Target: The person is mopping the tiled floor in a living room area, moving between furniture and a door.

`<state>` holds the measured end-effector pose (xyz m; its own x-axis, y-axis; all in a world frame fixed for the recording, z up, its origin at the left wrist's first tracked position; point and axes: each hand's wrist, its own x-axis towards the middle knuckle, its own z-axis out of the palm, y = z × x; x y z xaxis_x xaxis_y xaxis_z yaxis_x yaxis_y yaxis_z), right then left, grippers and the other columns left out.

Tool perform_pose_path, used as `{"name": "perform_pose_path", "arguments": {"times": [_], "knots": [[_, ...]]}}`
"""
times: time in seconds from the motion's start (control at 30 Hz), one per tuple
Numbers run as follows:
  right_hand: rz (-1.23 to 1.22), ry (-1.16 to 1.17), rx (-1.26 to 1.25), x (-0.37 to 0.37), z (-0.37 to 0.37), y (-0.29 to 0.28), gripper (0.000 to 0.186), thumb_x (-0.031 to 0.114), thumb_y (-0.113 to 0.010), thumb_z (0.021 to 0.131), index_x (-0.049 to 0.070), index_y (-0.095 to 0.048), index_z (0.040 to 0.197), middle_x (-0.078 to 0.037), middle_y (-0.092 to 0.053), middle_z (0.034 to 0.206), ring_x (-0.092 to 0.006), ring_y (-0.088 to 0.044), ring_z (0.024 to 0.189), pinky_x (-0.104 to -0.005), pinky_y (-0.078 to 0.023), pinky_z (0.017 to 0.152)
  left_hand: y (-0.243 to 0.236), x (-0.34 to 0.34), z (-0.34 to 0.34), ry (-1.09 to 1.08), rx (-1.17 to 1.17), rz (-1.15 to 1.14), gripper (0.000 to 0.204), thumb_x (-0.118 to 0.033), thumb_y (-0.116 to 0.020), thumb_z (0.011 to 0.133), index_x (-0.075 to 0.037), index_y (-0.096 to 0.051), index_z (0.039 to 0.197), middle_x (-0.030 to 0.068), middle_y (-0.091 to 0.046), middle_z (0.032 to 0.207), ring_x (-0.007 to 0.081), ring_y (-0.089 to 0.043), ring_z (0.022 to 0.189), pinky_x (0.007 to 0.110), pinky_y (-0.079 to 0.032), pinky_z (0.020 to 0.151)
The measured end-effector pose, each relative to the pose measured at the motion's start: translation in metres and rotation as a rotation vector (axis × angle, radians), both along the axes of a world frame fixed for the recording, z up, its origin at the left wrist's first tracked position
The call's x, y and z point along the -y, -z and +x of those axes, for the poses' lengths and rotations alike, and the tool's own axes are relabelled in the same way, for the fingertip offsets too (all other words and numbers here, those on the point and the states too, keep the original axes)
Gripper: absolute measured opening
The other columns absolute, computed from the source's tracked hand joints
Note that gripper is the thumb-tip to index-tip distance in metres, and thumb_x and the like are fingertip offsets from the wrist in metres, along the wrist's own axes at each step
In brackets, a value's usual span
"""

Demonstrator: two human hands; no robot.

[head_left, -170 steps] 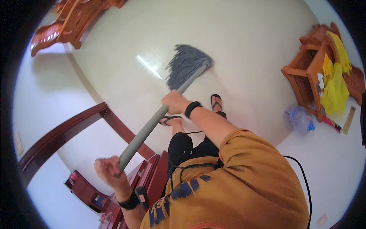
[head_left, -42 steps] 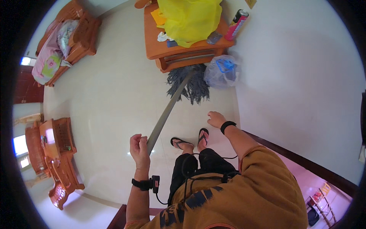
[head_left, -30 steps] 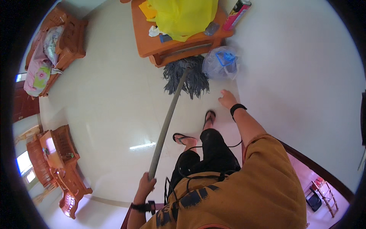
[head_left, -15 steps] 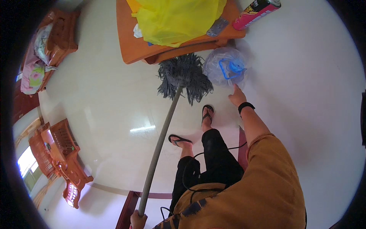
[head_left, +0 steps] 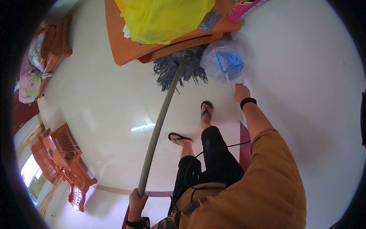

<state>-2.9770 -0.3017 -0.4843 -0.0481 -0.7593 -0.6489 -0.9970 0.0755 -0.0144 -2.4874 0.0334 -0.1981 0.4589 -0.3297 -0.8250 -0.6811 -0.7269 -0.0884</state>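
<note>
Left hand wrapped round string mop's plain grey pole | right hand curled at clear plastic bag showing blue handle, grip unclear | mop head charcoal, shaggy, strands fanned on floor by wooden desk's edge

Cannot read any full word or number in this view. Can make out print in 2 places. On the pink-and-black can, at the right corner of the orange-brown table and cut off by the upper edge: pale lettering along the pink side, yellowish on the black part, too slanted and small to spell out. On the front of the mustard-brown shirt, near the lower edge: big dark blocky marks, partly lost in folds, impossible to tell letter by letter.
</note>
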Motion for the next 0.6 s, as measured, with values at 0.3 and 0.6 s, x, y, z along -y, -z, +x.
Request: {"name": "perform_pose_path", "arguments": {"times": [0.3, 0.6], "knots": [[-0.037, -0.024, 0.145, -0.043, 0.013, -0.033, 0.017, 0.008, -0.046, 0.078, 0.001, -0.06, 0.085, -0.018, -0.061, 0.088, -0.0348, -0.057, 0.084, -0.0428, -0.046, 0.075, -0.003, 0.016, 0.004, 0.042, -0.061, -0.038, 0.023, -0.016, -0.06, 0.064, 0.002, -0.049, 0.073, 0.0205, -0.054, 0.06, 0.0366, -0.056, 0.058, 0.043, -0.045, 0.055], [-0.11, 0.137, 0.176, -0.184, 0.021, -0.073, 0.018, 0.016, -0.048, 0.078, 0.001, -0.058, 0.081, -0.02, -0.06, 0.083, -0.0376, -0.056, 0.081, -0.0467, -0.043, 0.073, -0.001, 0.018, 0.009, 0.015, -0.234, 0.022, 0.025, -0.012, -0.056, 0.067, 0.006, -0.046, 0.081, 0.0178, -0.056, 0.059, 0.0258, -0.058, 0.047, 0.035, -0.048, 0.045]]}}
